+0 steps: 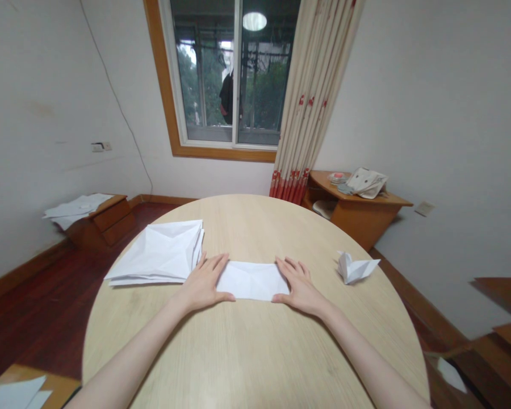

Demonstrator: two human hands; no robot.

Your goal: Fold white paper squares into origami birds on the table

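A white sheet of paper (252,280), folded into a flat rectangle with faint creases, lies on the round wooden table (255,352). My left hand (206,281) rests on its left end, fingers stretched out along the far edge and thumb at the near edge. On the right end lies my right hand (298,284) in the same manner, its fingers spread. Both palms cover the paper's short ends. Left of my left hand is a stack of creased white paper sheets (162,253), close to its fingertips.
A folded white paper figure (355,268) sits near the table's right edge. Beyond the table are a small drawer cabinet (114,218) with papers on top, a corner cabinet (357,216) holding a cloth bag (366,183), and a curtain (310,102) beside the window (234,74).
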